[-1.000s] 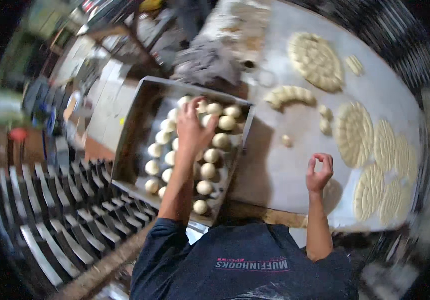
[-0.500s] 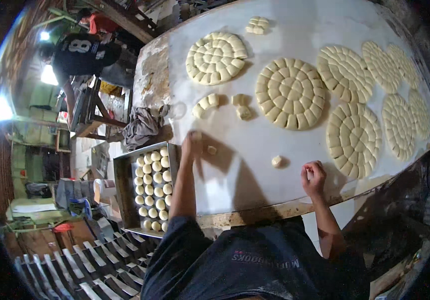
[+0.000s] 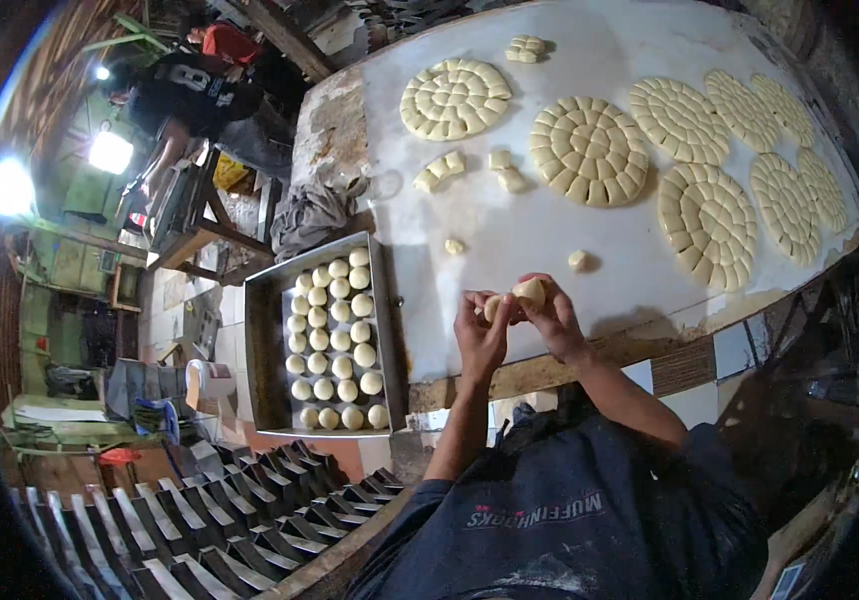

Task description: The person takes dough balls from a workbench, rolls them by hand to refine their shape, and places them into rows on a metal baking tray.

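Observation:
Close to the table's front edge, my left hand [image 3: 482, 335] and my right hand [image 3: 558, 325] are brought together, fingers closed. A small pale dough piece [image 3: 493, 307] is pinched in my left fingers; another dough piece [image 3: 530, 291] is held by my right. Just beyond them on the table lie two loose lumps, a dough lump [image 3: 455, 246] to the left and a dough lump [image 3: 578, 260] to the right. Farther off are a short dough strip [image 3: 440, 172] and a few joined dough pieces [image 3: 507, 172].
Several flat dough rounds [image 3: 590, 152], cut into segments, cover the table's [image 3: 420, 330] far and right side. At its left stands a metal tray [image 3: 384, 320] holding rows of dough balls [image 3: 341, 312]. Grey cloth [image 3: 310, 215], metal strips [image 3: 250, 510] and another person [image 3: 185, 95] are farther left.
My left hand has moved right, away from the tray side, and my right hand left, until they meet. Dough now shows in both. The view has shifted, bringing the whole tray into sight.

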The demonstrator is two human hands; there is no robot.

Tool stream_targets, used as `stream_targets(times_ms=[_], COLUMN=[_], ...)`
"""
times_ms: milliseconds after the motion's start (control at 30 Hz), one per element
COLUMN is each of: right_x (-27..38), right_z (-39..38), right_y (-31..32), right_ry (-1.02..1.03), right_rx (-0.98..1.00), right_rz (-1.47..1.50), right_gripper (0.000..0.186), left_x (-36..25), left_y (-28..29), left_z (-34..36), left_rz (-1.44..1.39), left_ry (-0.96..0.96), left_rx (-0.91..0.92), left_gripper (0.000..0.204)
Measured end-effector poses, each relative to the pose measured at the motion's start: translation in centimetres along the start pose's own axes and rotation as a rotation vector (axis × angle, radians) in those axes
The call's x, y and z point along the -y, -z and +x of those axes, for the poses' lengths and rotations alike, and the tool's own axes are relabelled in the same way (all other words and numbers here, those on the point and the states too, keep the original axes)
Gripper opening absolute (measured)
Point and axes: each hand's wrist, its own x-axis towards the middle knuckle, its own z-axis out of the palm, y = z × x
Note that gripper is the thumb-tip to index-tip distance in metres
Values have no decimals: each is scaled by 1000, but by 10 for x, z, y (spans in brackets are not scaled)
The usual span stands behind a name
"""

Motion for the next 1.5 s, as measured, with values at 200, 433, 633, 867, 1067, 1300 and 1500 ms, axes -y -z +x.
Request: stream_targets(times_ms=[200, 433, 633, 867, 1067, 1300, 1500], right_x=[3, 44, 29, 38, 47, 42, 46], right_z=[-35, -56, 40, -24, 71, 10, 90], right_y=[74, 233, 174, 236, 180, 246, 188], right_ry=[-7, 279, 368, 523, 422, 365, 321], right_rx=[-460, 20, -6, 529, 164, 258, -138], right_rz=[-281, -1436, -1454, -1415, -1455, -1543, -1705], right_gripper=[34, 23, 21, 15, 16, 19, 11], left_x=[49, 82, 78, 97, 92, 81, 105], left_y=[77, 124, 4, 31, 16, 27, 84], left_z=[-20, -17, 74, -38, 80, 4, 77], left_rz=[325, 1470, 1078, 1099, 1292, 1111, 1124], left_ry=[53, -360, -237, -278, -317, -308, -262], left_rx=[-421, 416, 46, 541, 38, 305, -33], left_gripper=[24, 29, 40, 25, 15, 14, 15])
